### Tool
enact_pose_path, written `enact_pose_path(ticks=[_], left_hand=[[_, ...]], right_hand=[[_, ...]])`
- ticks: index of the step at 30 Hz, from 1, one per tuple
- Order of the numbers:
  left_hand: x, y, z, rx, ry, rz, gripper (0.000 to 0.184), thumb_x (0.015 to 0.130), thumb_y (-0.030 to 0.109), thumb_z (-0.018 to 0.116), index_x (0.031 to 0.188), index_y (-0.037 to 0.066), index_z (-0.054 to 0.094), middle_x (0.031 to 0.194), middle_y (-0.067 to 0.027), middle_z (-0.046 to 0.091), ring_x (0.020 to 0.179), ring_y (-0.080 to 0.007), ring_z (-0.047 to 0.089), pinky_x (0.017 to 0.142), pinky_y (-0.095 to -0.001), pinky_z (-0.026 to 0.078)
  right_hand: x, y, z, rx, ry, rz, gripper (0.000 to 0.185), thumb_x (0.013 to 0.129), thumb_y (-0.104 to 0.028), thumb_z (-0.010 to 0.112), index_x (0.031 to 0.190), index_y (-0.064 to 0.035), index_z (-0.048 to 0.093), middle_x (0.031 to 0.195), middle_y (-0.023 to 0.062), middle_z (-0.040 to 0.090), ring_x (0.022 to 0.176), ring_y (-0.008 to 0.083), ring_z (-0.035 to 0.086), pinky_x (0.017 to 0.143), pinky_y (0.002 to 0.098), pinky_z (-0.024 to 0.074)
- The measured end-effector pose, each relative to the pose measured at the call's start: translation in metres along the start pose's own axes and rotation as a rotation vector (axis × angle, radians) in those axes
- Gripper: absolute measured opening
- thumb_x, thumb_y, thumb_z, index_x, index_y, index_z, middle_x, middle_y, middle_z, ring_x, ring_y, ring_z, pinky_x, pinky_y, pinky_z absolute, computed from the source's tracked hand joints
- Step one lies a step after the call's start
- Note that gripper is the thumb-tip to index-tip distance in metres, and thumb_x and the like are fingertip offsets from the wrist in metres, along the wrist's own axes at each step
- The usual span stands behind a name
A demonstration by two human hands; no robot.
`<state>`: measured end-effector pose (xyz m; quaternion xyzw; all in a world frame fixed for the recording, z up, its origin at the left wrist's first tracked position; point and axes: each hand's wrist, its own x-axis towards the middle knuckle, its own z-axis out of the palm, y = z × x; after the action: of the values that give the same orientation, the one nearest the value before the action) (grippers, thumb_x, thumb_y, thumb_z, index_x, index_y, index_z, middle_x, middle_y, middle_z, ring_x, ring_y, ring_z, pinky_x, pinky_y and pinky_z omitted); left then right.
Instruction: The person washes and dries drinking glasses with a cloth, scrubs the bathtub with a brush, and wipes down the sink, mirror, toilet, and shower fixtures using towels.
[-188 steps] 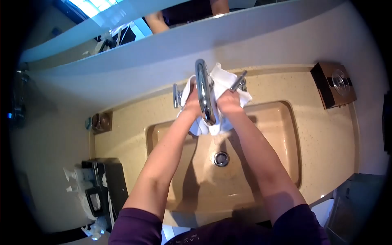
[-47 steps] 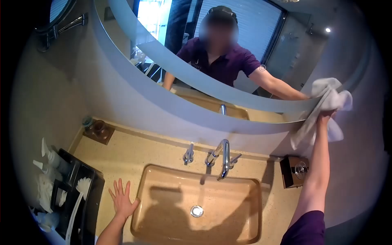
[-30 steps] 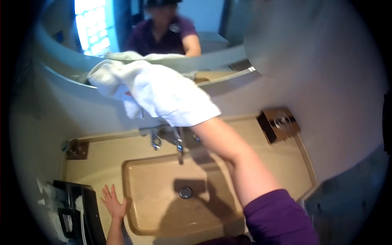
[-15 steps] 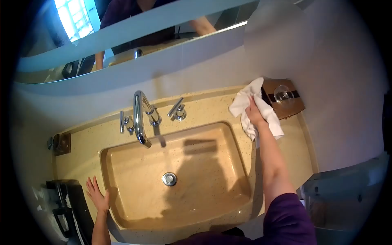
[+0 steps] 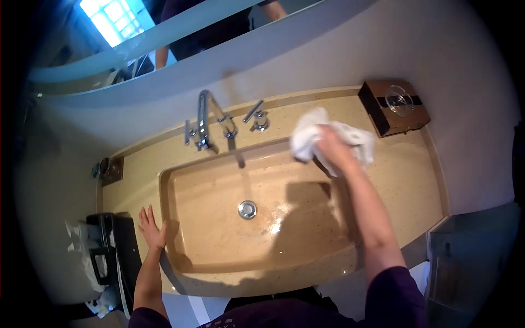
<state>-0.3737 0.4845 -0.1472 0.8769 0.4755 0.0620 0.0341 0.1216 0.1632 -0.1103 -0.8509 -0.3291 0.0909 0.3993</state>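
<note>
A crumpled white cloth [image 5: 353,141] is gripped in my right hand [image 5: 332,146], blurred by motion, over the back right corner of the sink basin [image 5: 219,235]. Part of the cloth hangs over the basin's edge, and I cannot tell how much of it touches the counter. My left hand [image 5: 153,228] rests with its fingers spread on the counter [image 5: 136,191], just left of the basin. Behind the basin stands a chrome faucet [image 5: 203,117], with a lever handle [image 5: 260,120] to its right. A round metal drain [image 5: 247,210] sits in the basin floor.
A brown box [image 5: 394,109] with a clear round dish [image 5: 400,101] on top stands at the back right. A black holder [image 5: 123,240] is left of my left hand. A small brown tray [image 5: 112,170] lies at the far left, below the mirror [image 5: 219,33].
My right hand has pulled the white cloth leftward, away from the brown box towards the basin. The camera view has shifted. My left hand stays spread on the counter.
</note>
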Motion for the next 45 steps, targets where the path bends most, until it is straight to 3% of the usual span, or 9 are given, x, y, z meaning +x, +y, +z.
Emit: enact_pose_path(ticks=[6,12,16,17,20,25,30,40,45], left_hand=[[0.001,0.000,0.000,0.016,0.029,-0.021,0.076,0.072,0.037,0.059,0.137,0.022,0.024,0.143,-0.0104,0.016,0.133,-0.0311,0.012,0.100,-0.0600,0.013],[-0.004,-0.007,0.002,0.013,0.060,-0.002,0.072,0.074,0.039,0.058,0.136,0.025,0.025,0.143,-0.0093,0.018,0.132,-0.0303,0.015,0.100,-0.0601,0.014],[-0.001,-0.017,0.013,0.068,0.087,0.004,0.070,0.075,0.042,0.057,0.136,0.027,0.026,0.142,-0.0086,0.020,0.131,-0.0291,0.018,0.095,-0.0632,0.020],[0.000,-0.021,0.018,0.050,0.106,-0.004,0.069,0.075,0.041,0.058,0.135,0.024,0.029,0.141,-0.0107,0.023,0.130,-0.0300,0.021,0.096,-0.0601,0.022],[-0.006,-0.006,0.034,-0.033,0.225,-0.053,0.061,0.079,0.031,0.058,0.131,0.010,0.034,0.132,-0.0177,0.033,0.124,-0.0324,0.030,0.098,-0.0469,0.028],[-0.130,0.208,-0.016,-0.697,0.311,0.437,0.048,0.084,0.015,0.052,0.125,-0.004,0.036,0.128,-0.0206,0.038,0.121,-0.0354,0.033,0.101,-0.0396,0.024],[-0.324,0.438,-0.020,-0.921,-0.133,1.028,0.039,0.078,0.002,0.048,0.116,0.000,0.045,0.123,-0.0179,0.043,0.117,-0.0338,0.038,0.100,-0.0408,0.028],[-0.472,0.687,0.104,-0.621,-1.227,1.145,0.030,0.081,0.009,0.052,0.111,0.007,0.050,0.090,-0.0115,0.060,0.087,-0.0269,0.057,0.081,-0.0346,0.044],[-0.517,0.807,0.231,-0.151,-1.271,1.453,0.031,0.078,0.023,0.055,0.105,0.006,0.056,0.093,-0.0164,0.059,0.090,-0.0322,0.055,0.081,-0.0389,0.044]], right_hand=[[-0.098,-0.072,-0.161,-0.260,0.534,-0.068,0.037,0.075,-0.017,0.053,0.108,-0.0009,0.055,0.105,0.0178,0.058,0.095,0.0321,0.054,0.084,0.0372,0.0412],[-0.158,0.057,-0.068,-0.835,0.048,0.621,0.073,0.077,-0.062,0.041,0.130,-0.0114,0.040,0.142,0.0066,0.025,0.131,0.0343,0.018,0.098,0.0633,0.0146],[-0.283,0.014,0.019,-0.837,0.372,0.149,0.041,0.076,-0.037,0.055,0.109,-0.0127,0.055,0.123,0.0069,0.048,0.115,0.0306,0.042,0.078,0.0533,0.0371],[-0.302,-0.035,0.018,-0.366,-0.027,0.408,0.033,0.072,-0.030,0.057,0.099,-0.0110,0.059,0.105,0.0093,0.057,0.099,0.0305,0.052,0.075,0.0454,0.0414],[-0.378,-0.083,0.084,-0.102,0.063,-0.305,0.036,0.066,-0.018,0.058,0.101,-0.0079,0.058,0.098,0.0109,0.058,0.093,0.0280,0.054,0.079,0.0412,0.0420],[-0.433,-0.056,0.015,0.442,-0.375,-0.027,0.053,0.076,-0.016,0.055,0.125,-0.0057,0.040,0.120,0.0160,0.046,0.112,0.0280,0.044,0.095,0.0343,0.0342],[-0.539,0.064,-0.155,1.386,0.280,0.359,0.052,0.090,-0.011,0.047,0.136,-0.0075,0.024,0.120,0.0027,0.046,0.108,0.0109,0.043,0.091,0.0258,0.0366],[-0.729,0.209,-0.382,1.162,0.646,0.457,0.064,0.086,-0.030,0.053,0.139,-0.0152,0.020,0.134,0.0119,0.033,0.121,0.0272,0.032,0.087,0.0357,0.0409],[-0.730,0.331,-0.423,1.353,0.988,0.659,0.065,0.085,-0.031,0.054,0.139,-0.0160,0.020,0.135,0.0131,0.030,0.121,0.0304,0.030,0.087,0.0381,0.0405]])
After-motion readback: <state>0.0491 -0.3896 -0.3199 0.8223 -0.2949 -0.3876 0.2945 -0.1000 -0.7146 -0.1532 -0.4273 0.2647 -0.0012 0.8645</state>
